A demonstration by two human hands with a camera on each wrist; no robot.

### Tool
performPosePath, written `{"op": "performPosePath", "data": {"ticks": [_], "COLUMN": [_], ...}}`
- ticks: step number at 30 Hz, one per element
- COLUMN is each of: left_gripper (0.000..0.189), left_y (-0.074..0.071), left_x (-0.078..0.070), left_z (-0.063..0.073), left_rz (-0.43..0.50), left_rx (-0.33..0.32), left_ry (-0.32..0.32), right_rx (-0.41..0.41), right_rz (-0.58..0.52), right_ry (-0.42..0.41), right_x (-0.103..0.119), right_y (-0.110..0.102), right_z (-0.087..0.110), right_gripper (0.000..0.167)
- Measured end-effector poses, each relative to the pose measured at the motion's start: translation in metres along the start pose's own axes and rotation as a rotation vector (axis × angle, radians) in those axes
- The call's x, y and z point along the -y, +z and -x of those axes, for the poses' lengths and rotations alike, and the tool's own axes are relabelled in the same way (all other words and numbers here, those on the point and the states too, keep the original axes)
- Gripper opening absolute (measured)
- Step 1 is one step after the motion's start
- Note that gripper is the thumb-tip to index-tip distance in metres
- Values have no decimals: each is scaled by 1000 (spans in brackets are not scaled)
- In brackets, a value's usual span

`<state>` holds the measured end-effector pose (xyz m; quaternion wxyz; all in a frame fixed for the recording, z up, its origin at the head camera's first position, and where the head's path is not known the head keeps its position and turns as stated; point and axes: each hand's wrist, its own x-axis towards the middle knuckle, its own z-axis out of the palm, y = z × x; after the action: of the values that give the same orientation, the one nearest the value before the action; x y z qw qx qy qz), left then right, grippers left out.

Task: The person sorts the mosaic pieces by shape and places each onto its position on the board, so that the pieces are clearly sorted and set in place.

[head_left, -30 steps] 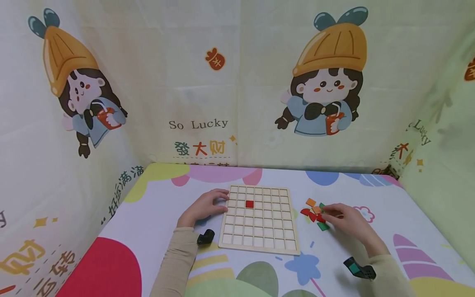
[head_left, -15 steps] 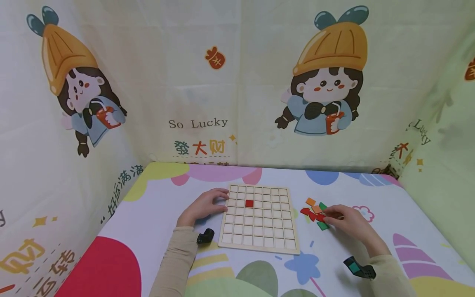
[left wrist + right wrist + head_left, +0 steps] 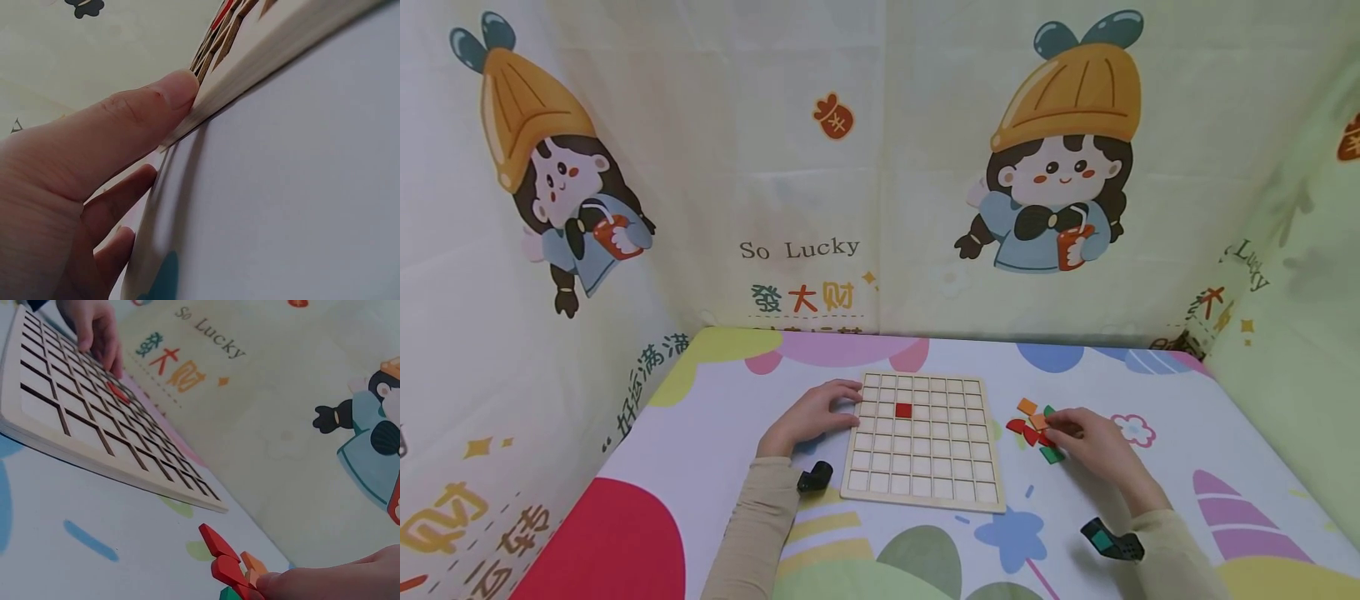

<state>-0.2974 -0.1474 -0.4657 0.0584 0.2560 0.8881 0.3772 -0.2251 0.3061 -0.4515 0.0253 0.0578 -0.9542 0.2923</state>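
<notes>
A square wooden grid board (image 3: 922,442) lies on the table with one red square tile (image 3: 904,410) in a cell of its upper part. My left hand (image 3: 808,414) rests against the board's left edge, thumb and fingers spread apart along it. In the left wrist view the thumb (image 3: 144,112) touches the board's side. To the right of the board, my right hand (image 3: 1093,442) has its fingertips down in a small pile of flat pieces. Orange squares (image 3: 1027,407), red rounded pieces (image 3: 1017,427) and green pieces (image 3: 1051,455) show there. Its fingers hide whether a piece is pinched.
The table's cloth (image 3: 745,392) carries printed colourful shapes. Behind and at both sides hang printed fabric walls (image 3: 917,208). A black wrist device (image 3: 1112,540) sits at the right wrist, and another black device (image 3: 816,477) at the left.
My right hand has shifted slightly to the left over the pile, its fingertips now nearer the orange square. The left hand and the board have stayed in place.
</notes>
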Motion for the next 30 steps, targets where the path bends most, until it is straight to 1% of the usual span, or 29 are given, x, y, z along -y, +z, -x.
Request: {"op": "performPosePath", "data": {"ticks": [5,11,15,22,27,30], "left_gripper": [36,37,37,38,37,37], "left_y": [0,0,1,0,0,-1], "left_x": [0,1,2,0,0,-1], "left_z": [0,1,1,1,1,1], "left_rz": [-1,-4,-11,-17,-17,-20], "left_rx": [-3,-5,-4,0,-7,-7], "left_ry": [0,8,6,47,53,55], "right_rx": [-20,-33,-21,4,-15,-25], "right_rz": [7,33,41,40,38,40], "right_ry": [46,32,40,6,-40,-46], "right_x": [5,9,11,12,13,13], "right_y": [5,8,10,9,9,11], "right_z": [-6,-12,-13,-15,-15,-17], "right_gripper": [39,39,36,32,28,29]}}
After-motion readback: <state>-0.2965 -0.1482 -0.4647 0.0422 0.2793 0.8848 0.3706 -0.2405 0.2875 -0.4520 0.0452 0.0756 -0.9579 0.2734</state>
